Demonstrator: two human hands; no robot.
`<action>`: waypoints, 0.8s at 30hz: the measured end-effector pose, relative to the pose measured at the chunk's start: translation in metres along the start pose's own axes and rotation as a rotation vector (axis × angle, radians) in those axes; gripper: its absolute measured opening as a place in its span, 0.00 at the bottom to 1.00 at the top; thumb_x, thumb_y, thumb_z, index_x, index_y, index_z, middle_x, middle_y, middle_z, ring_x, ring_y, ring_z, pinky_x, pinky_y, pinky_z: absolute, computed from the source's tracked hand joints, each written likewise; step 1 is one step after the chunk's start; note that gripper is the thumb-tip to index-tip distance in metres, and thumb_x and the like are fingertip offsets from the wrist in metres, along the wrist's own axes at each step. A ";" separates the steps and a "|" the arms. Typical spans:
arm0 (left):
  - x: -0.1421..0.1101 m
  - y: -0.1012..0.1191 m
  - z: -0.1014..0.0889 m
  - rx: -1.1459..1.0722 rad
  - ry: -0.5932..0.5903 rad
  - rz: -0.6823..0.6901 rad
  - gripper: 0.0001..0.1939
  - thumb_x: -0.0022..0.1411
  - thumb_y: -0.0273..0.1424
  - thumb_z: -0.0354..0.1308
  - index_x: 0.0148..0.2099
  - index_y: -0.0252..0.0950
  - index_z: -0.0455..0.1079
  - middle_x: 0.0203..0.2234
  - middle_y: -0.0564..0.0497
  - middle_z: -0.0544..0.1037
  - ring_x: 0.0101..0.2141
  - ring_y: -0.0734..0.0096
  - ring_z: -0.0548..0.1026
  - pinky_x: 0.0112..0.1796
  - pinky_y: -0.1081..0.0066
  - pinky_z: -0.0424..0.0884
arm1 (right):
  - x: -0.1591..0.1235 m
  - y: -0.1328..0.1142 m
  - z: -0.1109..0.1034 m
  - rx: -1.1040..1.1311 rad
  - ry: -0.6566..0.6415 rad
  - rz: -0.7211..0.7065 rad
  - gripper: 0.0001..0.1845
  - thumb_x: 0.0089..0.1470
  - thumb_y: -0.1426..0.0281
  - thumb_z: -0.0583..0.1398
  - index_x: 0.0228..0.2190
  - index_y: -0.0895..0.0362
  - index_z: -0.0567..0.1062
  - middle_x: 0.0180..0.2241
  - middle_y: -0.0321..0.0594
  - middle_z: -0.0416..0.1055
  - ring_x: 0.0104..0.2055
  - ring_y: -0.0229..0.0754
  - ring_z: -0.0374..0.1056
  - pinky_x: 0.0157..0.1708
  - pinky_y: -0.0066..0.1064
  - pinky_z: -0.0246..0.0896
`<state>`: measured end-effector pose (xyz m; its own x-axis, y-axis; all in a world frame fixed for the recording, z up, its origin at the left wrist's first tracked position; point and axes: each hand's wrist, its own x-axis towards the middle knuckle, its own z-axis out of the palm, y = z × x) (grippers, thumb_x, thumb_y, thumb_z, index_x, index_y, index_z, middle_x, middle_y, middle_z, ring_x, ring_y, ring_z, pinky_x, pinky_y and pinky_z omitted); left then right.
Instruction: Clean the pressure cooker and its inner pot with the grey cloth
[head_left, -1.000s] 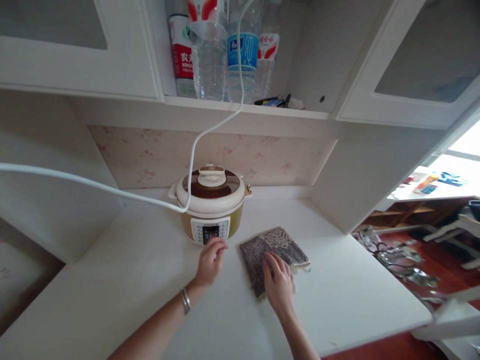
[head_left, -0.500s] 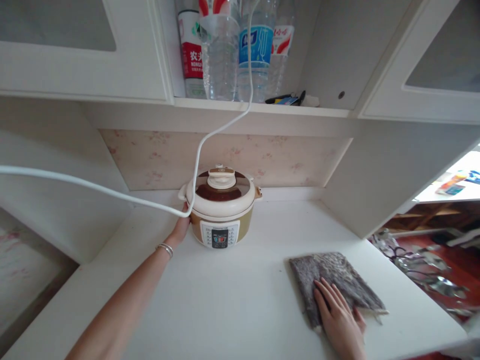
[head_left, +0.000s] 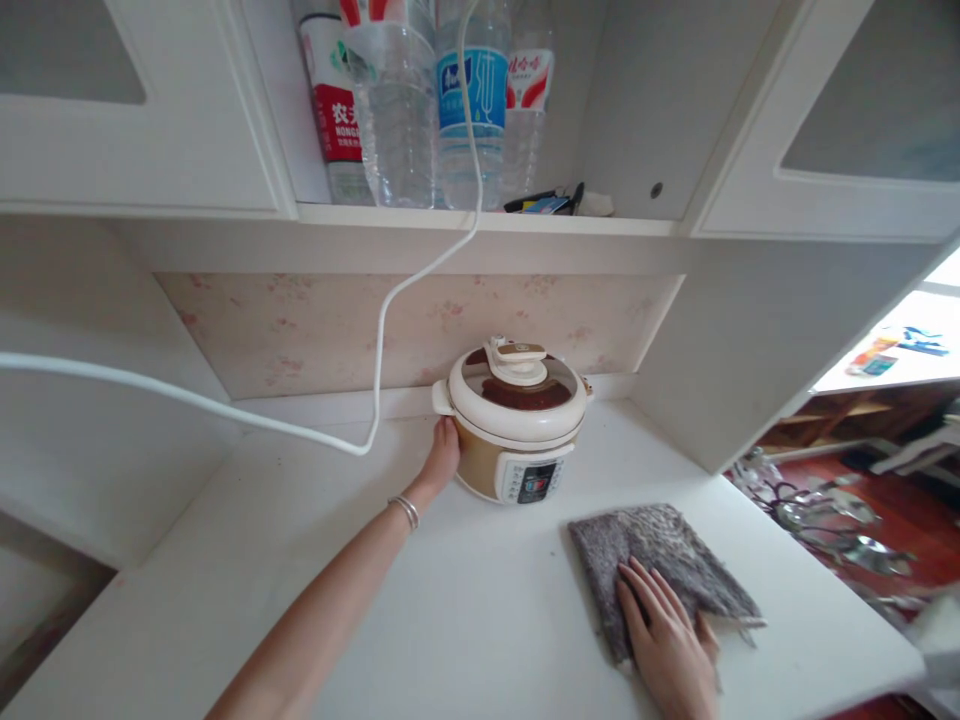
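Note:
My left hand (head_left: 441, 455) is at the left side of a white and tan electric pressure cooker (head_left: 476, 455), just below its side handle. Its fingers curl around the cooker's edge and are partly hidden behind it. The cooker stands upright on the white counter (head_left: 450, 620), its control panel turned toward the right front. My right hand (head_left: 667, 630) lies on a folded grey cloth (head_left: 675, 550), palm down with the fingers stretched out over it.
A white cord (head_left: 381, 330) hangs in front of the counter, running from the shelf to the left. Above, the open cabinet shelf (head_left: 562, 225) carries several plastic bottles (head_left: 401, 120). A side panel (head_left: 720, 350) bounds the counter on the right.
The cooker has slid right along the counter with my left hand at its side and has turned, its panel now facing more to the right. My right hand stays on the cloth.

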<state>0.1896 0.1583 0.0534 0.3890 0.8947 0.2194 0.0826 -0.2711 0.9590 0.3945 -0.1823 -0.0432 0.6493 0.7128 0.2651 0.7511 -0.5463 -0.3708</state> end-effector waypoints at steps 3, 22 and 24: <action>0.006 0.004 0.041 0.068 -0.023 0.039 0.29 0.71 0.43 0.32 0.65 0.30 0.52 0.63 0.34 0.59 0.64 0.64 0.55 0.63 0.62 0.47 | 0.000 -0.003 -0.003 -0.019 -0.009 0.006 0.28 0.60 0.50 0.44 0.53 0.43 0.72 0.59 0.33 0.64 0.64 0.50 0.55 0.64 0.55 0.30; -0.078 0.125 -0.032 -0.144 -0.331 0.010 0.40 0.54 0.40 0.66 0.65 0.41 0.54 0.44 0.47 0.72 0.28 0.78 0.72 0.28 0.76 0.68 | -0.008 0.008 -0.003 -0.014 0.025 -0.070 0.27 0.60 0.50 0.45 0.52 0.43 0.73 0.58 0.33 0.66 0.62 0.50 0.58 0.63 0.53 0.35; -0.109 0.165 -0.081 -0.260 -0.262 0.092 0.43 0.52 0.39 0.68 0.66 0.48 0.51 0.43 0.50 0.72 0.26 0.79 0.71 0.25 0.76 0.68 | -0.006 0.011 0.001 -0.007 0.038 -0.079 0.27 0.60 0.50 0.46 0.52 0.44 0.73 0.58 0.32 0.66 0.62 0.50 0.58 0.63 0.53 0.35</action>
<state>0.0861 0.0446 0.2026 0.6080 0.7407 0.2858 -0.1862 -0.2170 0.9583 0.3986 -0.1922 -0.0496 0.5922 0.7367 0.3265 0.8007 -0.4925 -0.3411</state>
